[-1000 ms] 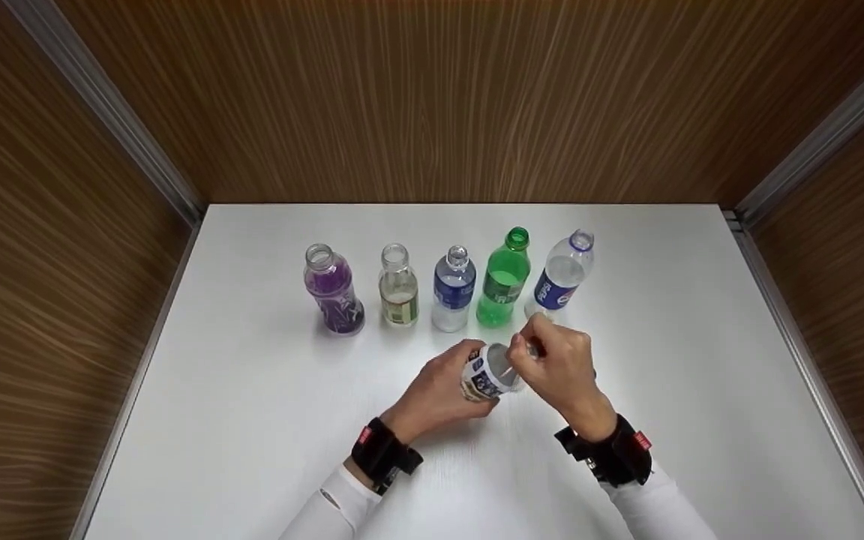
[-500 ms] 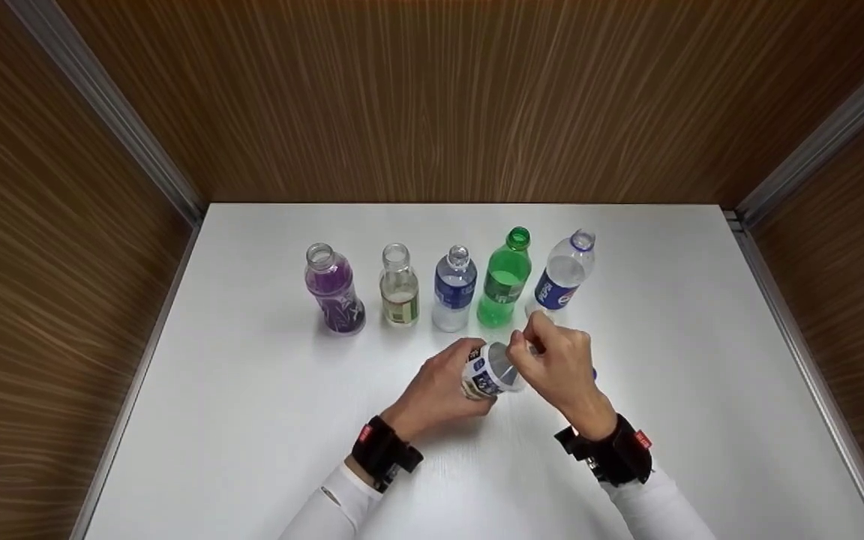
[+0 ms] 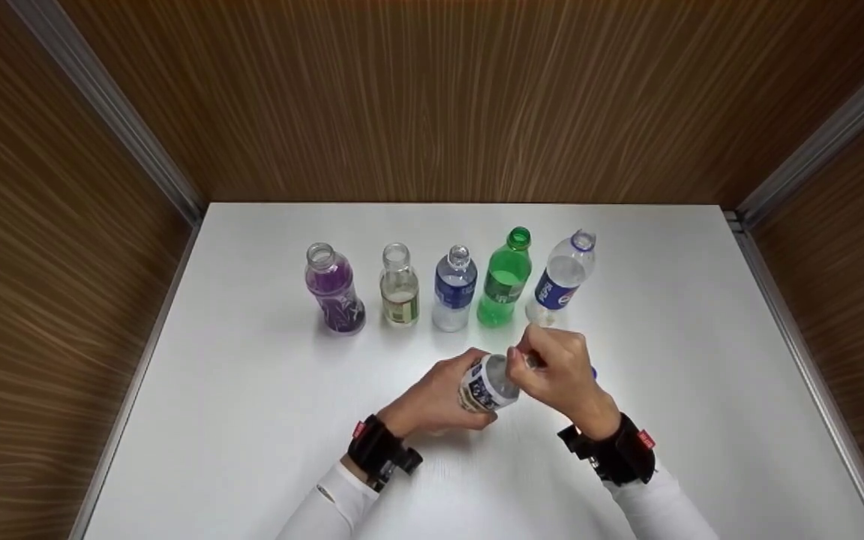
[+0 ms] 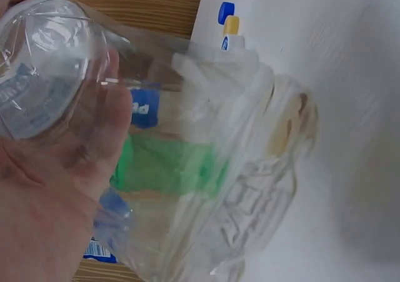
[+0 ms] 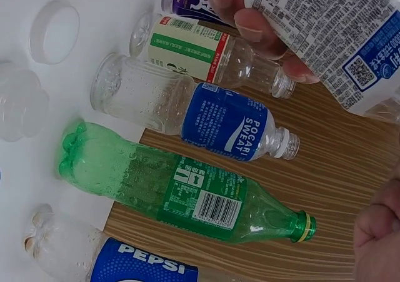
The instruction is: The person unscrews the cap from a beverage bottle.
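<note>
My left hand (image 3: 439, 396) grips a clear bottle (image 3: 486, 384) with a white, dark-printed label, tilted with its top toward the right. In the right wrist view, left fingertips (image 5: 253, 29) wrap round this bottle's label (image 5: 331, 41). My right hand (image 3: 556, 375) has its fingers curled round the bottle's top end, which they mostly hide; whether a cap is there cannot be made out. Behind stand several uncapped bottles: a purple one (image 3: 333, 289), a clear one with a pale label (image 3: 400, 296), a Pocari Sweat bottle (image 5: 206, 116), a green one (image 3: 505, 281) and a Pepsi bottle (image 3: 561, 277).
A blue cap (image 4: 226, 13), a yellow cap (image 4: 232, 25) and a white cap (image 4: 234, 42) lie on the white table (image 3: 252, 420). Brown wood-grain panels (image 3: 432, 105) rise behind and at both sides, with grey metal strips at the corners.
Both hands and the held bottle have shifted slightly toward me, the left with a small turn. The row of bottles stands as before.
</note>
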Tool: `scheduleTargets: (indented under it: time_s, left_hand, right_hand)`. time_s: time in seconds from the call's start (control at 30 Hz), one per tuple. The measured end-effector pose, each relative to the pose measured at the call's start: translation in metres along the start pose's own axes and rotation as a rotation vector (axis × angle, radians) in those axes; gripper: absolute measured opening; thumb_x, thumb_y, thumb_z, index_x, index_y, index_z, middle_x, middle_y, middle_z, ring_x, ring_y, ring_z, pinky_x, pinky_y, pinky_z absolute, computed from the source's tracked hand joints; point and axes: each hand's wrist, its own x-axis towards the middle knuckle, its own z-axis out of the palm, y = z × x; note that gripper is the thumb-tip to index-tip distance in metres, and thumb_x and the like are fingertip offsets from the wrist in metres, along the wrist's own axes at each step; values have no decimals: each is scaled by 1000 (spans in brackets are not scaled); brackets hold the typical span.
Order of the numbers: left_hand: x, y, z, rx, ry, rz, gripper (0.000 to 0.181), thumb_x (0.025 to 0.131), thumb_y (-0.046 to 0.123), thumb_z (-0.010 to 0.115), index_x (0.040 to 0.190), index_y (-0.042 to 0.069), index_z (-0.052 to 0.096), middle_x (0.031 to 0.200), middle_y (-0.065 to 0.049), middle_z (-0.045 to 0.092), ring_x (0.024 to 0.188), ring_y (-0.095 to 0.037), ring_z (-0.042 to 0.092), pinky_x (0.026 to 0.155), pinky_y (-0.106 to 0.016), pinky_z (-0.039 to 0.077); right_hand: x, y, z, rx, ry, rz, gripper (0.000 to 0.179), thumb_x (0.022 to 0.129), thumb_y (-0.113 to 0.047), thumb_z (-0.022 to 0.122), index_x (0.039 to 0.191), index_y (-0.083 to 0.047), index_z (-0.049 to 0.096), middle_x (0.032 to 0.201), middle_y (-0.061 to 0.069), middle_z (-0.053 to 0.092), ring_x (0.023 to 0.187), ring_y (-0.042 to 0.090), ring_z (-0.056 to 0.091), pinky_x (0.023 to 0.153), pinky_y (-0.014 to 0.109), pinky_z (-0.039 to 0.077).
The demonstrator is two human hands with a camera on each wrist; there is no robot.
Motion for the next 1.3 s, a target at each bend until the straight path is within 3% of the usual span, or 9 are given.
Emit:
scheduleTargets:
  time_s: [0.1,0.27,0.37,0.47,0.67,0.97,1.17,1.3]
  left_hand:
    - [1,0,3,107,88,-2,67,75,19,88,134,13,56,112,3,66,96,-11,64,85,-29,56]
    - [4,-3,8,522,321,62,71,71,25,91,131,7,57,113,-4,66,97,-18,65,86,-34,55]
    - [6,-5,10,647,390,94,73,68,26,94,129,6,58,111,-5,66,96,-21,65,88,-35,56]
    - [5,-5,11,607,380,92,73,68,25,93,130,6,58,112,-5,66,98,-21,66,88,-35,56]
    - [2,-3,8,428,303,72,71,72,21,89,133,6,56,117,-6,66,99,-19,65,87,-34,56]
    - [-1,-2,5,194,194,17,70,74,17,88,135,8,54,113,-3,66,95,-14,63,84,-30,55]
    - [0,-5,4,171,194,19,69,75,19,87,135,9,55,113,-1,66,95,-12,63,83,-29,55]
    - [0,-5,5,192,214,23,68,75,19,86,134,9,55,113,-2,66,95,-13,63,84,-31,55]
  right_hand:
    - [-1,2,0,-80,-23,75,12,79,-10,60,72,-11,51,54,-5,47,48,3,36,40,22,29]
    - [-5,6,3,-278,-62,264,17,84,-21,63,74,-10,55,51,-7,41,46,6,34,42,27,25]
    - [-6,7,6,-303,-53,286,22,88,-22,66,73,-11,54,51,-8,40,45,7,33,42,28,24]
    - [-7,7,7,-273,-32,243,21,88,-16,66,73,-11,52,51,-8,41,46,4,33,42,25,24]
    - [-6,6,6,-177,-5,148,17,86,-12,63,75,-10,51,55,-7,43,49,4,36,42,23,26]
    - [-6,6,2,-56,-60,83,14,89,-14,64,78,-10,56,63,-3,49,56,8,42,47,26,33]
    - [-7,5,-1,-3,-136,98,10,93,-17,62,92,-8,64,75,-2,57,66,10,49,56,28,41]
    - [-8,5,-2,-27,-156,125,17,95,-21,59,98,-6,65,76,-1,55,68,11,49,57,30,42]
